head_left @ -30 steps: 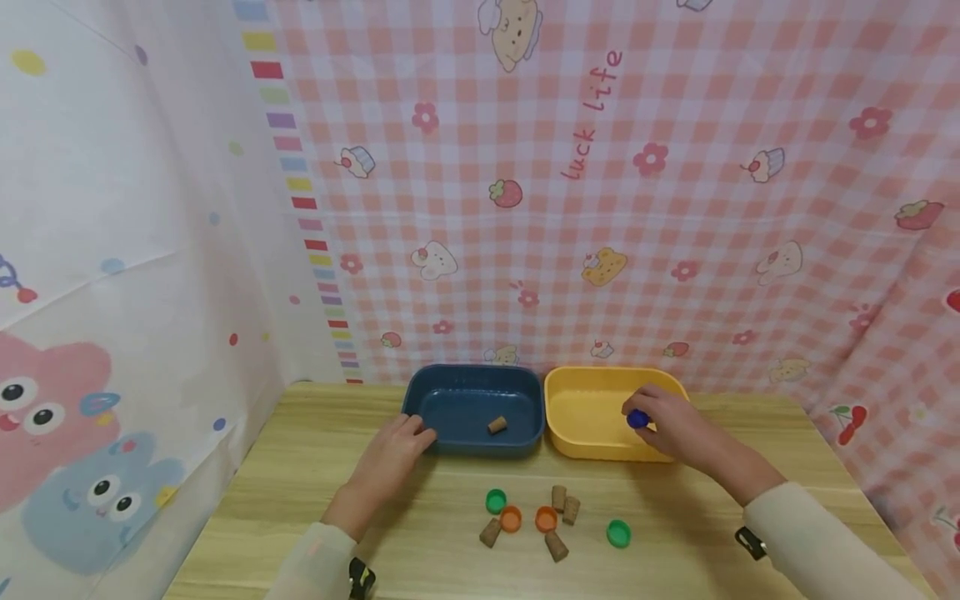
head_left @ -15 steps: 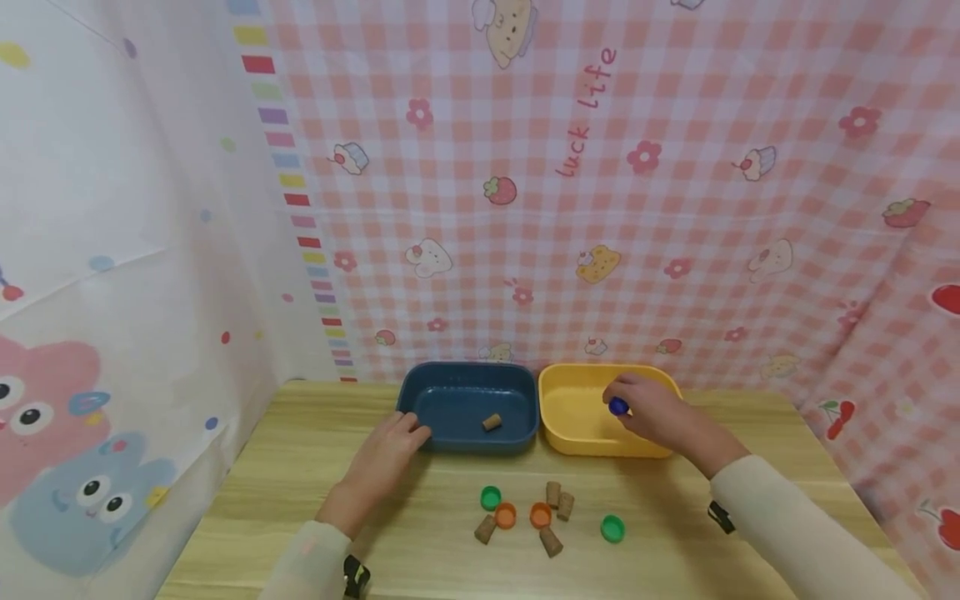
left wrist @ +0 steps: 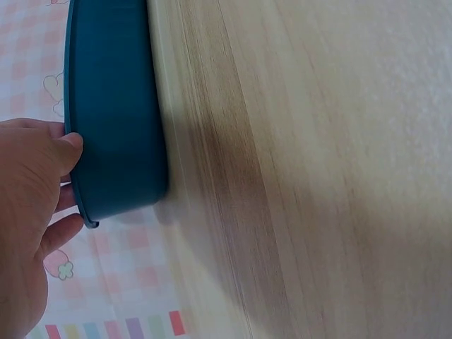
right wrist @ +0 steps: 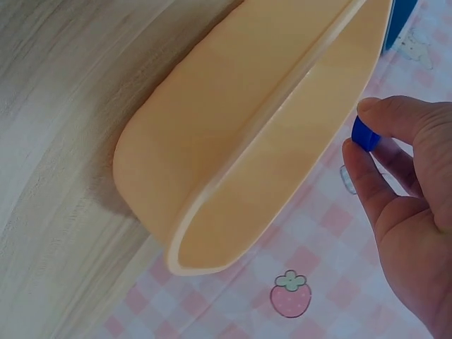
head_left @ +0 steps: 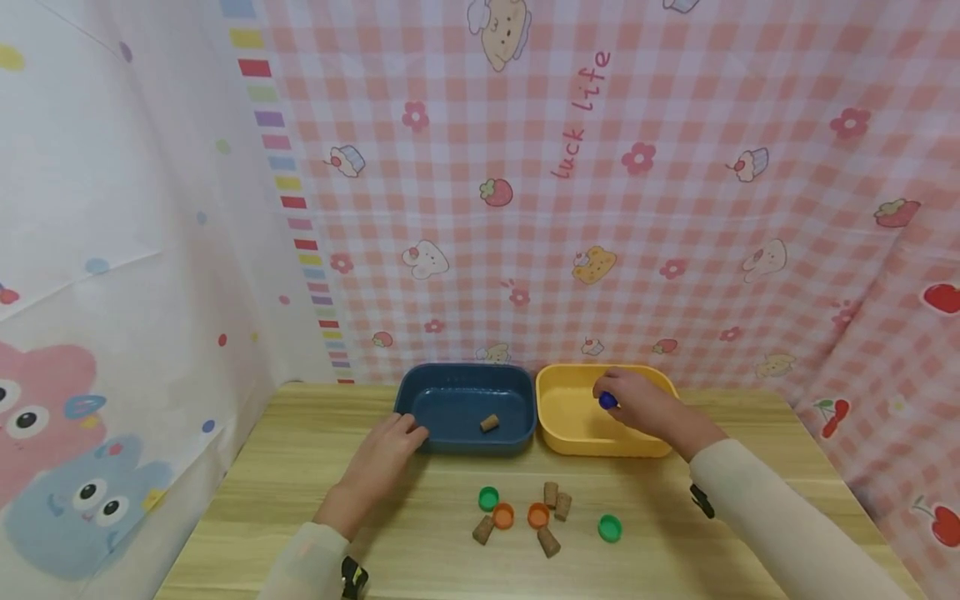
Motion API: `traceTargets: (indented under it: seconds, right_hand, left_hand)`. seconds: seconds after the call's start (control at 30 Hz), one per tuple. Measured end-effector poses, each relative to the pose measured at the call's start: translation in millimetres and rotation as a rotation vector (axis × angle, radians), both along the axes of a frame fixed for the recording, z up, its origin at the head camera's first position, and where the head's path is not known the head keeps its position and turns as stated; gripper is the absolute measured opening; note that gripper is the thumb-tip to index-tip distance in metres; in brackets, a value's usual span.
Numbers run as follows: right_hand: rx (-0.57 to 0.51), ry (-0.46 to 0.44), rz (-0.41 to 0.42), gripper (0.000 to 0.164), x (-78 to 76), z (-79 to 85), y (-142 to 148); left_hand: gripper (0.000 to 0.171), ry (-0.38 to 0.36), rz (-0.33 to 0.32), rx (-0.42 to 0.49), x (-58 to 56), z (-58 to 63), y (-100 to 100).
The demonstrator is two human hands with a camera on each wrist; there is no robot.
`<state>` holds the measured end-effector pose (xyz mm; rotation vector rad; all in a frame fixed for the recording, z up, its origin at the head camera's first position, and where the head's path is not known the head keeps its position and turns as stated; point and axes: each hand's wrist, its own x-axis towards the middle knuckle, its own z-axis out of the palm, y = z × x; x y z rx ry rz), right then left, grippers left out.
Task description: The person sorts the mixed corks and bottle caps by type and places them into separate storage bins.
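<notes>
My right hand (head_left: 637,404) pinches a small blue bottle cap (right wrist: 365,134) between thumb and fingers. It hovers over the yellow bin (head_left: 558,433), and in the right wrist view the cap is outside the bin's outline, past its far rim. My left hand (head_left: 386,454) grips the near left corner of the dark blue bin (left wrist: 116,106), thumb outside the rim and fingers over it. Inside that bin lies one cork (head_left: 489,423). The yellow bin's right end is partly hidden by my right hand.
In front of the bins lie several loose corks (head_left: 549,542), two orange caps (head_left: 503,516) and two green caps (head_left: 610,528) on the wooden table (head_left: 285,467). The bins stand side by side before a pink checked cloth (head_left: 465,225).
My right hand has moved left over the yellow bin with the blue bottle cap. The left hand keeps its grip on the dark blue bin. The head view has shifted slightly.
</notes>
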<state>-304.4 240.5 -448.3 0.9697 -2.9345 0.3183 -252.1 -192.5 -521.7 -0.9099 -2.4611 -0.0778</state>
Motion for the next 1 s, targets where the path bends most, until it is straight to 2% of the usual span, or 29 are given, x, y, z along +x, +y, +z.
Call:
traceTargets:
  seconds: [0.27, 0.47, 0.73, 1.0]
  right_hand:
    - [0.050, -0.089, -0.055, 0.022, -10.0, -6.0, 3.2]
    - [0.062, -0.084, -0.048, 0.019, -14.2, -10.5, 5.1]
    - [0.116, -0.037, -0.021, 0.017, -17.3, -14.5, 1.1]
    - [0.161, -0.071, 0.015, 0.012, -25.5, -14.1, -4.5]
  left_hand:
    - [0.023, -0.017, -0.005, 0.005, -1.6, -3.5, -0.9]
    - [0.023, -0.044, 0.000, 0.015, -1.0, -3.4, -1.1]
    - [0.026, -0.008, 0.011, 0.020, -0.7, -4.2, -1.4]
    - [0.026, -0.013, 0.003, 0.009, -1.2, -4.0, -1.5]
